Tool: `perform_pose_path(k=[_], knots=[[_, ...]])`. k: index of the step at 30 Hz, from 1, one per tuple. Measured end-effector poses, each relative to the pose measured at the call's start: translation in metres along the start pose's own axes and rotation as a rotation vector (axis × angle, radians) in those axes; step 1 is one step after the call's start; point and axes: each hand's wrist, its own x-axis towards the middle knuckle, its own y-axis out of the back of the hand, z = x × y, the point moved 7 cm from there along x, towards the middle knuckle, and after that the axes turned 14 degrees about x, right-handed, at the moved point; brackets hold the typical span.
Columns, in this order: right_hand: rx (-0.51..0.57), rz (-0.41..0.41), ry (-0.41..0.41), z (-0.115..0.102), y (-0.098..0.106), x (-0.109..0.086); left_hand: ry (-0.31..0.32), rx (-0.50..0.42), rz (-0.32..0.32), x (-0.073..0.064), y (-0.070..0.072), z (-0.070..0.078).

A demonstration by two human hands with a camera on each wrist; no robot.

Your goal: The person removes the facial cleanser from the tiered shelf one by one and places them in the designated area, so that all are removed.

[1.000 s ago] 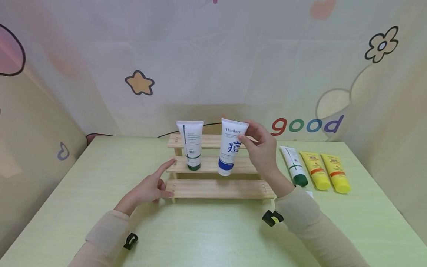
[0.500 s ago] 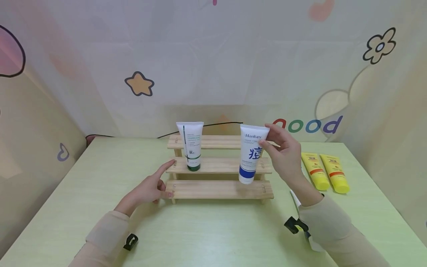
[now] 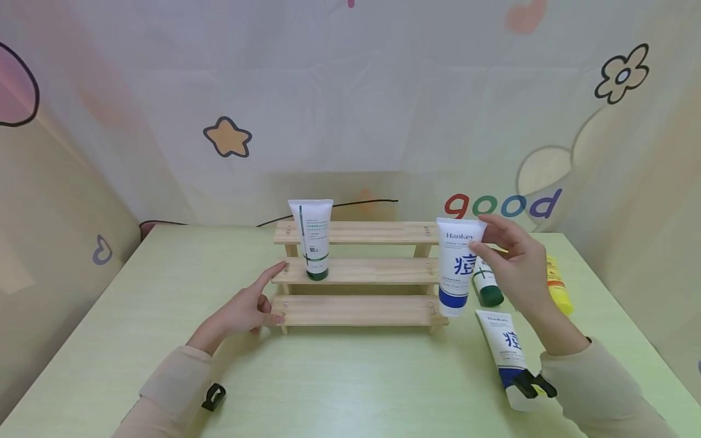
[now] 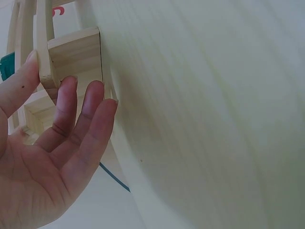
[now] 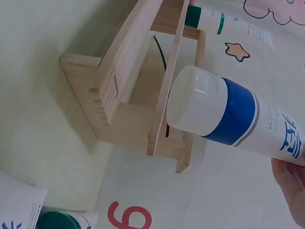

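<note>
My right hand (image 3: 515,267) pinches a white squeeze tube with a blue band (image 3: 459,267) by its upper right edge. The tube hangs cap down at the right end of a three-tier wooden display rack (image 3: 356,310). Seen from the right wrist, its white cap (image 5: 190,100) overlaps the rack's end. At the rack's left end is my left hand (image 3: 241,310), its thumb touching the bottom tier and its index fingertip at the middle one. The left wrist view shows the other fingers (image 4: 88,129) loosely bent beside the wood. A white tube with a green cap (image 3: 314,240) stands on the middle tier.
Right of the rack, a second blue-banded tube (image 3: 501,347) lies on the table, partly behind the black wrist clip (image 3: 533,384). Beyond it lie another green-capped tube (image 3: 488,286) and a yellow tube (image 3: 557,286), both partly covered by the right hand. A printed curtain (image 3: 339,109) hangs behind.
My right hand has carried the blue-banded tube rightward and somewhat nearer, from before the middle tier to the rack's right end. The left hand and the standing tube have stayed put.
</note>
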Motion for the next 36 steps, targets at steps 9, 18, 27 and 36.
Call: perform_pose_path(k=[9,18,27,36], knots=[[-0.11,-0.018,-0.111,0.015,0.034,-0.009,-0.01,-0.012,0.001,0.0,0.0,0.0],[-0.116,-0.048,-0.305,0.046,0.07,-0.021,-0.026,-0.014,-0.003,0.001,0.0,0.0],[-0.149,-0.167,-0.481,0.084,0.107,-0.032,0.004,-0.012,0.004,0.0,0.001,-0.001],[-0.065,-0.23,-0.68,0.129,0.13,-0.056,0.006,-0.021,0.005,0.0,0.0,-0.001]])
